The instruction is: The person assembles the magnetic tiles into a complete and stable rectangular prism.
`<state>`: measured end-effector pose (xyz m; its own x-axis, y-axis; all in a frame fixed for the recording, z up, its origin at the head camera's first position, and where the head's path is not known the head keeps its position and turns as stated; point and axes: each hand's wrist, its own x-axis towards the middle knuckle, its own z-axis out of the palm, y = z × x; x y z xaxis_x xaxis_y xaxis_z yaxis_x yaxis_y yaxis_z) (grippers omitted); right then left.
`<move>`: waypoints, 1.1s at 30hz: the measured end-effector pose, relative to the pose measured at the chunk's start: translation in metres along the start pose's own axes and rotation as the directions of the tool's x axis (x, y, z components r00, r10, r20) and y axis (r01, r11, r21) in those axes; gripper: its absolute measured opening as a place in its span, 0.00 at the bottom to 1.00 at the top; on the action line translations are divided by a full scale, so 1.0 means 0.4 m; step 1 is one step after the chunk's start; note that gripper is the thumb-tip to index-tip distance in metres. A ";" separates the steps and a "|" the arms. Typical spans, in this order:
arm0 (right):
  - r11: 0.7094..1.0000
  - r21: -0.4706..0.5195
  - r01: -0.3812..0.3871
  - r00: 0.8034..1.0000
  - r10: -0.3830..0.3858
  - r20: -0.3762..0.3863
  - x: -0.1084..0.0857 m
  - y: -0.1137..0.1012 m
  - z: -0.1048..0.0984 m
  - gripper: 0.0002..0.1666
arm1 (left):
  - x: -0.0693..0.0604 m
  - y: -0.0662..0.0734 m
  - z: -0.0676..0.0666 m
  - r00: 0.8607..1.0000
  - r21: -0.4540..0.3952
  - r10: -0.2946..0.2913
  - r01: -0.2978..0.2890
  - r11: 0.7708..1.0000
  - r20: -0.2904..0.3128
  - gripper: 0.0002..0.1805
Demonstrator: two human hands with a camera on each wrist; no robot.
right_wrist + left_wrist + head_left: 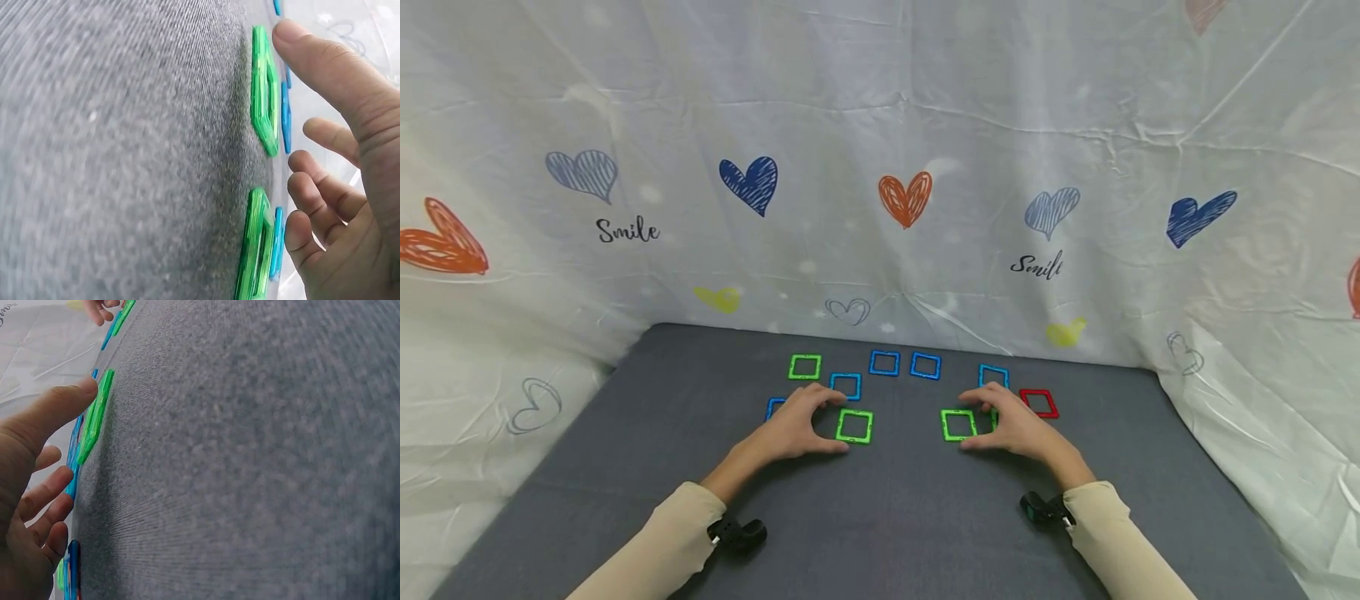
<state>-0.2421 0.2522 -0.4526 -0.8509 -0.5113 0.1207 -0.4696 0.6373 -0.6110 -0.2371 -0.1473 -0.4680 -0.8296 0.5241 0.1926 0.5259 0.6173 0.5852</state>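
On the dark grey cloth, my left hand (796, 427) is beside a green square frame tile (870, 427), thumb near its front-left corner and fingers behind it. In the left wrist view the thumb overlaps this green tile (94, 422), so contact is unclear. Across from it, my right hand (1017, 423) curves loosely beside another green square tile (944, 426). The right wrist view has its thumb apart from the green tile (257, 81). A further green tile (994, 419) is partly hidden by the right hand. Neither hand grips anything.
Behind the hands lie blue square tiles (884, 373) (926, 377) (846, 376), a blue tile (993, 368) partly covered by the right hand, and a green tile (806, 357). A red tile (1039, 392) lies right; another blue tile (770, 408) is left. A patterned white curtain (820, 250) hangs behind.
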 end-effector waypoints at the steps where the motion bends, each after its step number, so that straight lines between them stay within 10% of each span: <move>1: 1.000 -0.005 -0.002 1.000 0.002 0.001 0.001 0.000 0.002 0.43 | 0.001 0.000 0.001 1.000 0.001 0.002 -0.002 1.000 -0.001 0.39; 33: 0.997 -0.056 -0.052 0.998 0.054 0.033 0.007 -0.014 0.010 0.33 | 0.021 -0.001 0.013 0.999 0.042 -0.005 0.003 0.999 0.033 0.31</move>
<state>-0.2409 0.2449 -0.4518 -0.8669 -0.4947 0.0615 -0.4368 0.6943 -0.5719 -0.2431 -0.1401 -0.4706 -0.8254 0.5403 0.1635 0.5304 0.6432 0.5523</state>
